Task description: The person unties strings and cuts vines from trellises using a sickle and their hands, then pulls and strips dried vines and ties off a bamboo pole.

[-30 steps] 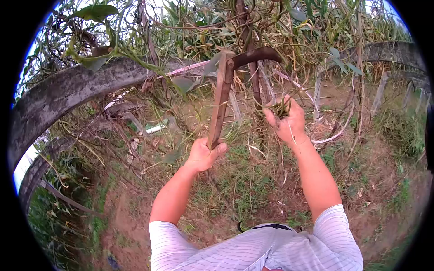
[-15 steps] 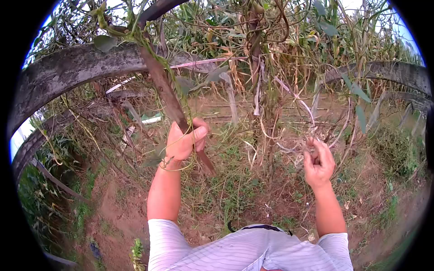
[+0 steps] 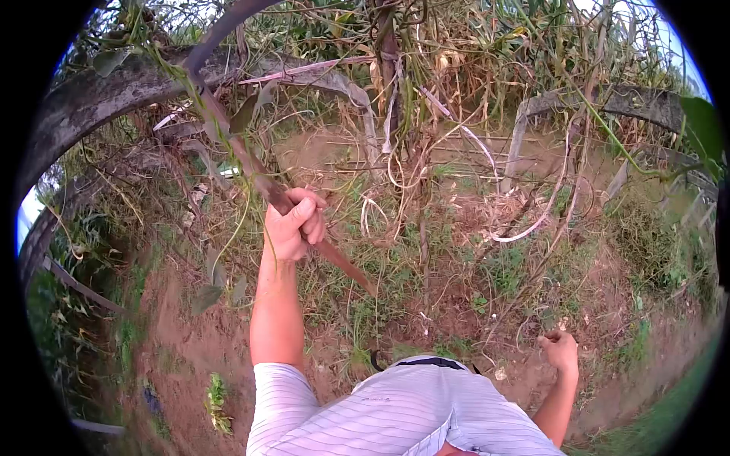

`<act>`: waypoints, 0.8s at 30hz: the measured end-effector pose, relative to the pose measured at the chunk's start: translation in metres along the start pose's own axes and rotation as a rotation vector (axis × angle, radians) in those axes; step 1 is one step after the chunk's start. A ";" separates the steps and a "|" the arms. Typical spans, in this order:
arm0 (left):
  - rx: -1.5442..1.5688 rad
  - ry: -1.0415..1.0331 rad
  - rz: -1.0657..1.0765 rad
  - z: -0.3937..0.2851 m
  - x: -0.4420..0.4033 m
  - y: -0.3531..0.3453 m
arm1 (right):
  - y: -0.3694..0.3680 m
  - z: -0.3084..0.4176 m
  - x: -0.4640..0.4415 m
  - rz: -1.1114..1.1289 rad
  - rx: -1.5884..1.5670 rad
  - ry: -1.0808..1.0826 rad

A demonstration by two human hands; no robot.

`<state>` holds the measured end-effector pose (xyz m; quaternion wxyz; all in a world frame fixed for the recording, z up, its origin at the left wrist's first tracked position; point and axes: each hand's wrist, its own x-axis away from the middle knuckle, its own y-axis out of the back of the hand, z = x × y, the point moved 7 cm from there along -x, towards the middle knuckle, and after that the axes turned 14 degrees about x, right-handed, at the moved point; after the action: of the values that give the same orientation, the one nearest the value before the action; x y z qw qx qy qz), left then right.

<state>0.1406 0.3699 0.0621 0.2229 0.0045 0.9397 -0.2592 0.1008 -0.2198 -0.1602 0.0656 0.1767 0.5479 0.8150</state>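
Observation:
My left hand is wrapped round the wooden handle of a sickle. Its dark curved blade arches up to the top edge of the view. A green vine runs along the upper handle, and thin stems hang down beside my left wrist. Low on the right, my right hand hovers over weedy soil with its fingers curled in. Whether anything is between those fingers is too small to make out. A pale strip hangs in a loop above and left of it.
Grey arched posts stand at left and right. An upright stake, wound with dry vines and pale ties, rises at the centre. Dry corn plants fill the back. A leafy green shoot juts in at far right.
My right hand has dropped from beside the hanging strips down toward my right side. My left hand has shifted slightly, and the sickle leans further left at its top. The view has tilted down.

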 end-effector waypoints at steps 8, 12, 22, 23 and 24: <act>-0.026 0.019 -0.106 0.025 0.053 0.002 | 0.047 0.173 0.045 0.217 -0.028 1.007; -0.015 0.006 -0.174 0.024 0.080 -0.003 | 0.082 0.247 0.078 -0.218 0.223 1.518; -0.171 0.145 -0.293 0.059 0.131 0.023 | 0.257 0.391 0.132 -0.834 -0.339 1.654; -0.150 0.171 -0.300 0.063 0.134 0.025 | 0.259 0.410 0.125 -0.808 -0.358 1.628; -0.164 0.190 -0.294 0.065 0.135 0.025 | 0.258 0.431 0.118 -0.839 -0.318 1.624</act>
<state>0.0490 0.3450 -0.0571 0.0925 -0.1264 0.9651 -0.2099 0.1684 0.0894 0.2470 -0.0254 -0.6724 0.3267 0.6638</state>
